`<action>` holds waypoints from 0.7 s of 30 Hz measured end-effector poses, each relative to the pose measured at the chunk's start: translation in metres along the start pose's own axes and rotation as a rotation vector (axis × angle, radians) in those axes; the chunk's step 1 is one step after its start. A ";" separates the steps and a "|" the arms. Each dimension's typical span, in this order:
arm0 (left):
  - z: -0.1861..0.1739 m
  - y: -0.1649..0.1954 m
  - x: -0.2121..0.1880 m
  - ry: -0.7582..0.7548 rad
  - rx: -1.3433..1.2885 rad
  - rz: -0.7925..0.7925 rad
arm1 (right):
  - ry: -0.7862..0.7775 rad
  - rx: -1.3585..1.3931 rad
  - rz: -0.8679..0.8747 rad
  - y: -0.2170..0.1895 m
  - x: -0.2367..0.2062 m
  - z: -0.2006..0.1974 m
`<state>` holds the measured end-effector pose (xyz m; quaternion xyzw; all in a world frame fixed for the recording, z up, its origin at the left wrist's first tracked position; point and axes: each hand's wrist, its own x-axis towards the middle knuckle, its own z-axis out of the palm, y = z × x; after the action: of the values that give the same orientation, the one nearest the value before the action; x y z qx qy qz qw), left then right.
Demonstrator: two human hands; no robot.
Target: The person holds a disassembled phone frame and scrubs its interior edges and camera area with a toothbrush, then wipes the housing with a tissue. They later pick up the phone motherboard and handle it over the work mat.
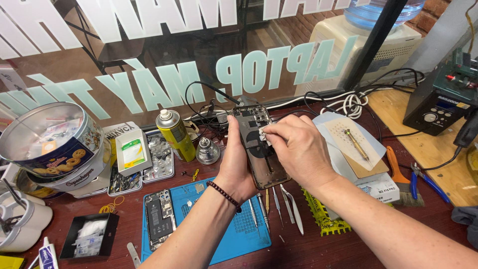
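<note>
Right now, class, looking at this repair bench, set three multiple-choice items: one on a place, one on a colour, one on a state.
1. Where does the yellow spray can stand?
A. Left of the opened phone back housing
B. On the wooden board at the right
C. Inside the cookie tin

2. What colour is the work mat under the forearms?
A. Red
B. Blue
C. White

3. What is the right hand doing?
A. Lying flat on the table
B. Holding a screwdriver
C. Pressing a small white wipe on the housing held by the left hand

Answers: 1 A, the can stands upright left of the housing; 2 B, the mat is plainly blue; 3 C, the fingertips pinch the white wipe against the housing.
</note>
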<state>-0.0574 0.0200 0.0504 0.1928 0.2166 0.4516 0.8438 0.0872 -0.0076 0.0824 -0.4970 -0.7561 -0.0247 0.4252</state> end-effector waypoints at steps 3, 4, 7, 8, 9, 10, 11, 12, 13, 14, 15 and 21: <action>-0.002 0.002 -0.001 -0.022 -0.033 0.010 | -0.088 0.075 -0.112 -0.003 -0.004 -0.007; -0.004 0.003 -0.001 -0.032 -0.049 0.023 | -0.115 0.081 -0.123 -0.004 -0.006 -0.008; -0.007 0.003 -0.002 -0.039 -0.015 0.012 | -0.144 0.060 -0.109 -0.003 -0.009 -0.011; -0.007 0.002 -0.002 -0.027 -0.013 0.017 | -0.117 0.040 -0.080 -0.002 -0.009 -0.011; -0.007 0.001 -0.002 -0.016 -0.012 0.024 | -0.089 0.019 -0.053 -0.001 -0.009 -0.011; -0.006 0.001 -0.002 -0.004 -0.008 0.030 | -0.103 0.029 -0.059 0.001 -0.008 -0.011; -0.006 0.001 -0.003 -0.012 -0.007 0.029 | -0.119 0.037 -0.064 0.002 -0.007 -0.012; -0.005 0.002 -0.003 -0.022 -0.008 0.028 | -0.135 0.042 -0.070 0.003 -0.006 -0.013; -0.004 0.004 -0.005 -0.030 -0.006 0.030 | -0.166 0.070 -0.074 0.004 -0.005 -0.015; -0.002 0.006 -0.006 -0.024 -0.001 0.032 | -0.198 0.101 -0.079 0.004 -0.003 -0.016; -0.001 0.006 -0.007 -0.020 0.003 0.031 | -0.230 0.128 -0.082 0.004 -0.001 -0.018; 0.006 0.000 -0.005 0.002 0.035 -0.035 | -0.024 0.100 -0.095 -0.013 0.008 -0.007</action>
<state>-0.0567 0.0147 0.0562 0.2032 0.2287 0.4332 0.8478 0.0804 -0.0110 0.0970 -0.4390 -0.7840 -0.0010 0.4389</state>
